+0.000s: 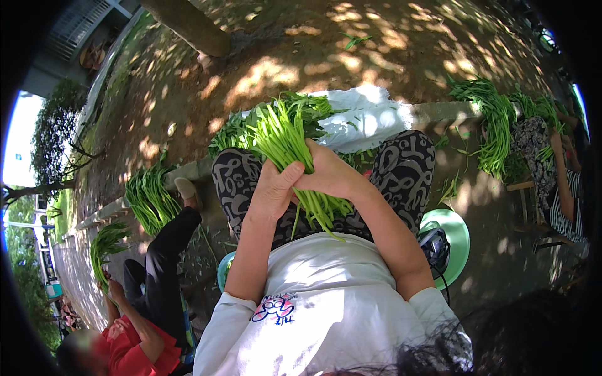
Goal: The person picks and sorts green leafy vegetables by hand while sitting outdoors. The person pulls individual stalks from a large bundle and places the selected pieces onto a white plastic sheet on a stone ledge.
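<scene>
A bunch of long-stemmed leafy greens (281, 136) is gripped above my lap by both hands. My left hand (276, 187) closes round the stems from the left, its thumb lying across toward the other hand. From the right, my right hand (325, 168) wraps the same bunch, and its fingers are partly hidden behind the stems. Pale green stem ends stick out below my hands toward my white shirt. Just beyond my knees, more leafy greens (233, 133) lie along the low kerb beside a crumpled white plastic sheet (370, 119).
A light green basin (463, 241) with a black object (434, 247) stands at my right hip. On the left, a person in red (141, 341) holds greens near a heap of greens (150, 200). Another person (564, 194) sits at right by more greens (492, 144). A tree trunk (191, 28) rises beyond.
</scene>
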Action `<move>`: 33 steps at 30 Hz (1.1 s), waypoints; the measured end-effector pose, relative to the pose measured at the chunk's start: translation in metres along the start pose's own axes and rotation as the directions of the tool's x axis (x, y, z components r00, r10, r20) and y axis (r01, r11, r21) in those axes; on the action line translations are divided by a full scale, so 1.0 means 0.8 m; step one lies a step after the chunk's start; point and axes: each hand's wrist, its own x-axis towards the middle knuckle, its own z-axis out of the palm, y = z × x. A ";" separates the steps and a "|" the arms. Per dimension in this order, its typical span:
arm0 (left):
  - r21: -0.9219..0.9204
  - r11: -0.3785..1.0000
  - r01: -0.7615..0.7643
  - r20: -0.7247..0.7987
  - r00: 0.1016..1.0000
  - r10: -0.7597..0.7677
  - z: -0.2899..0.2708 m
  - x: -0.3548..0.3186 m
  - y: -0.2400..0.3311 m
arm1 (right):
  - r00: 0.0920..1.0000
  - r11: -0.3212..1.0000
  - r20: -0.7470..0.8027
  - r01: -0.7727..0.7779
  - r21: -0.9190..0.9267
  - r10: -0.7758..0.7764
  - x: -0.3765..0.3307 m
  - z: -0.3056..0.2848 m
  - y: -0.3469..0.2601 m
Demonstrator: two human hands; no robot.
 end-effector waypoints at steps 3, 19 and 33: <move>-0.052 0.997 0.050 -0.109 0.992 -0.055 -0.005 0.005 -0.009 | 1.000 0.979 0.028 -0.005 -0.202 0.011 0.004 0.002 -0.005; -0.208 0.973 -0.096 -0.250 0.967 0.042 -0.015 0.036 -0.016 | 0.994 0.817 0.107 0.084 -0.570 -0.028 0.012 -0.012 0.001; 0.062 0.997 -0.039 -0.270 0.961 0.054 -0.020 0.102 -0.061 | 0.994 0.995 -0.069 -0.090 -0.032 0.088 0.041 -0.043 0.069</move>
